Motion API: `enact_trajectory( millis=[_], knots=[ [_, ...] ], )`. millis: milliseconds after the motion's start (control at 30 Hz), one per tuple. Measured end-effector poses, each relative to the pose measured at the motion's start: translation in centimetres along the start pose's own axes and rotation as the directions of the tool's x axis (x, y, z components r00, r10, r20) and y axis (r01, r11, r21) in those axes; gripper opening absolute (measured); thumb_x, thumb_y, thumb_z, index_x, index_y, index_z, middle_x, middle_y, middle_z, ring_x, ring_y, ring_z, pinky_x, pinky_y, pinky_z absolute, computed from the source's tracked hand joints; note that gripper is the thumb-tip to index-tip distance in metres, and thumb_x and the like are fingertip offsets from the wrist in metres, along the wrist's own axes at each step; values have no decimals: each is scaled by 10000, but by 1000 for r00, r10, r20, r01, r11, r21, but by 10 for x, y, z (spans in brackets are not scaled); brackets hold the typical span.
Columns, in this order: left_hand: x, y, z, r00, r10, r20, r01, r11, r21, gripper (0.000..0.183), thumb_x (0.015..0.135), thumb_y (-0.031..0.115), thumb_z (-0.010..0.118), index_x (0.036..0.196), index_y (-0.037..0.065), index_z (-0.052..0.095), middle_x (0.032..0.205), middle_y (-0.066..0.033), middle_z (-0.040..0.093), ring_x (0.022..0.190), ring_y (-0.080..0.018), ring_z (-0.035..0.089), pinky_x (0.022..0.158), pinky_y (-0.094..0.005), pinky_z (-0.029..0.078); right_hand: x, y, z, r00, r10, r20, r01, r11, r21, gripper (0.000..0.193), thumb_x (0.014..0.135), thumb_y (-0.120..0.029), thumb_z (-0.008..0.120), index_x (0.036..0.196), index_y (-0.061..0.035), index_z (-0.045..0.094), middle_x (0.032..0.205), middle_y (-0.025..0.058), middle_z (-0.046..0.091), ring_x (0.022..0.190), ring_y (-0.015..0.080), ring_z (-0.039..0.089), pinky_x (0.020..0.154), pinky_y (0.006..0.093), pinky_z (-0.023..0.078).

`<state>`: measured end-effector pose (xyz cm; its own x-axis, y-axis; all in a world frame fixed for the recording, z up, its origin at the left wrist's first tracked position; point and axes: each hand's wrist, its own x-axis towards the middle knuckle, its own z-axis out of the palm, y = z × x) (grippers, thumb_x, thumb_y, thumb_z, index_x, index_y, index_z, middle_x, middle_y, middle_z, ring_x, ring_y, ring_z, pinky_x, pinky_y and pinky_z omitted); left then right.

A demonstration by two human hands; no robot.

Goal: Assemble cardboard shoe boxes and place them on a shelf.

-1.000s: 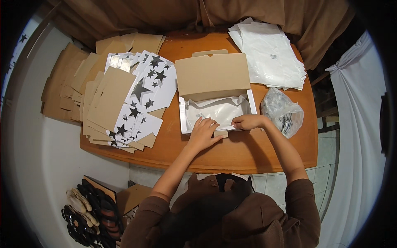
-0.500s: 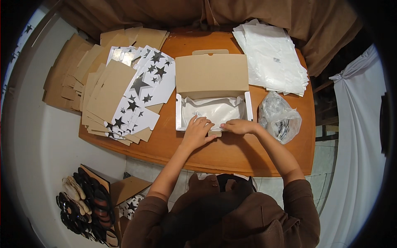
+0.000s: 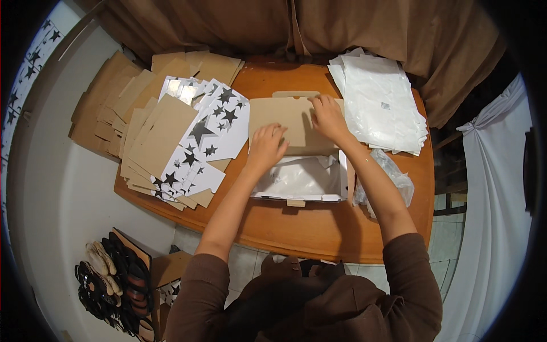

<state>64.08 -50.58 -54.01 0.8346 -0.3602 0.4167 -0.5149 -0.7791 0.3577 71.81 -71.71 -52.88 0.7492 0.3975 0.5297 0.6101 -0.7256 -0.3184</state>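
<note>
A shoebox-like carton [image 3: 344, 178], white inside and out along its sides, stands on the table with its brown lid [image 3: 285, 122] raised at the far side. White wrapping, perhaps paper or plastic, covers whatever lies within [image 3: 305, 178]. My left hand [image 3: 266, 147] is over the lid's left part, its fingers loosely bent and apart. Over the lid's far right part is my right hand [image 3: 329, 118], fingers bent and apart near the tab on the far edge. Whether either hand presses on the cardboard is hard to see. My right forearm crosses above the box's right end.
Flat brown cardboard blanks [image 3: 156, 134] and star-printed white sheets [image 3: 219, 119] pile up on the left. White plastic mailer bags [image 3: 379, 97] lie at the back right, a clear plastic bag [image 3: 393, 171] nearer. Sandals [image 3: 117, 279] hang on a rack at lower left.
Both hands have left the box's near edge and moved away from me to the raised lid, the right one farther. The view has shifted, so the table sits lower in it.
</note>
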Motion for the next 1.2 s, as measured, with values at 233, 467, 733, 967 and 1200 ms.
enact_trajectory(
  millis=[233, 467, 733, 967, 1200],
  knots=[
    [40, -22, 9, 995, -18, -100, 30, 992, 124, 453, 775, 188, 634, 1199, 67, 529, 1218, -184, 489, 1124, -354, 470, 973, -444, 360, 48, 15, 23, 979, 202, -12, -193, 911, -365, 432, 724, -95, 631, 1148, -86, 550, 1117, 114, 565, 1134, 271, 494, 1032, 505, 303],
    [33, -22, -29, 959, 16, -284, 39, 982, 185, 618, 763, 338, 690, 1276, 76, 467, 1305, -160, 415, 1246, -340, 355, 1052, -483, 252, 28, -15, -26, 980, -165, -111, 126, 946, -299, 127, 695, -75, 601, 819, -78, 575, 880, 67, 605, 870, 245, 585, 894, 404, 421],
    [7, -16, -84, 907, 413, -80, -385, 892, 235, 429, 671, 200, 740, 1073, 116, 616, 1135, -58, 571, 1166, -270, 469, 1030, -469, 309, -53, -88, -74, 927, -363, -95, 321, 899, -297, 132, 696, -90, 607, 803, -61, 536, 930, 83, 598, 897, 262, 577, 782, 367, 482],
    [-37, -17, -62, 881, 471, 44, -471, 882, -5, 242, 732, 59, 629, 971, 82, 658, 919, -59, 674, 853, -229, 636, 759, -335, 508, -102, -113, -83, 973, -174, 153, 187, 980, -68, 182, 812, -188, 622, 947, -82, 562, 1012, 93, 608, 936, 273, 586, 765, 365, 487],
    [-71, -16, -35, 861, 509, -2, -506, 857, 98, 334, 722, 41, 615, 1052, 93, 638, 1029, -51, 665, 929, -204, 640, 764, -308, 532, -127, -111, -65, 953, 0, 302, -3, 1000, 12, 371, 829, -238, 638, 1168, -105, 567, 1109, 129, 600, 1000, 313, 574, 817, 397, 466]
  ],
)
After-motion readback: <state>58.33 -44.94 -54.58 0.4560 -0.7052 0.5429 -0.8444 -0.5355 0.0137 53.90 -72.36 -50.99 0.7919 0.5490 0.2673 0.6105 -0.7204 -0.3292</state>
